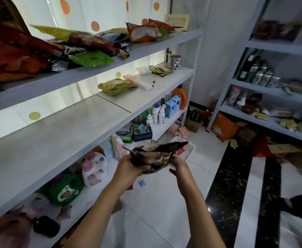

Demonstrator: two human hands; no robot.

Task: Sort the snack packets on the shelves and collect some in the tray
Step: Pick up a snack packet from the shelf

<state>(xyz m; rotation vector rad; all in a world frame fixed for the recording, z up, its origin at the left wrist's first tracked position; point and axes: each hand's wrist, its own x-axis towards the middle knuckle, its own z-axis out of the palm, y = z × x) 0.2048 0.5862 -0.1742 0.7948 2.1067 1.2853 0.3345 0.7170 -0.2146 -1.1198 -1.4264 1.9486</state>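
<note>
- Snack packets [71,43] lie heaped along the top shelf [110,58] at left.
- Left hand [128,169] grips the near end of a dark bundle of packets [157,154].
- Right hand [179,164] clasps the bundle's other end, above the white tray [187,151] on the floor.

Glossy, crinkled foil-and-plastic snack packets [85,45] lay on a smooth, matt white shelf [60,133]. The dark packets [155,154] held in both hands looked shiny and creased. Below stood smooth plastic bottles [160,111]. The floor tiles [164,203] were polished and reflective; a cardboard box [223,126] looked matt.
</note>
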